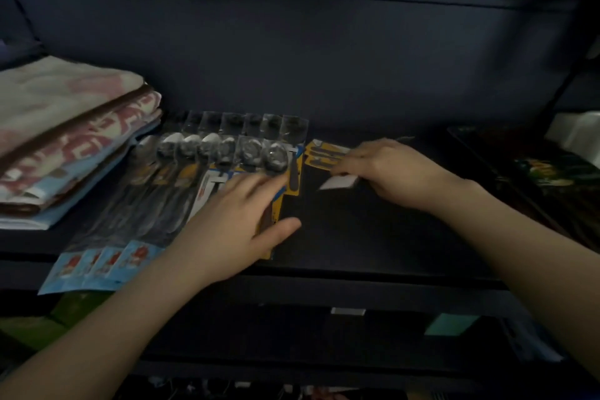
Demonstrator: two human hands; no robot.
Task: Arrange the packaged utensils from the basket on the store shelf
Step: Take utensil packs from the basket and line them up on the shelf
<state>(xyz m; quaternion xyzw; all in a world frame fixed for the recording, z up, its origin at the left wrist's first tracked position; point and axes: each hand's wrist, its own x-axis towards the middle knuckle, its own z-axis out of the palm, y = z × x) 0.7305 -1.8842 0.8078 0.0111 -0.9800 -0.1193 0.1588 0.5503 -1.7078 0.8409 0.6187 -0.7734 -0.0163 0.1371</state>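
About seven packaged spoons are lying overlapped in a row on the dark shelf — clear sleeves, yellow and blue cards; the left hand is resting on them, fingers straight. The right hand is pinching one yellow-carded pack just beside the row — folded towels are lying at left.

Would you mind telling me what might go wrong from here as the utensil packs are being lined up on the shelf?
1. The blue-ended spoon packs overhang the shelf edge; a nudge from the left hand might tip them off.
2. The right hand grips a yellow-carded pack lying crosswise, so it may end up misaligned with the row.
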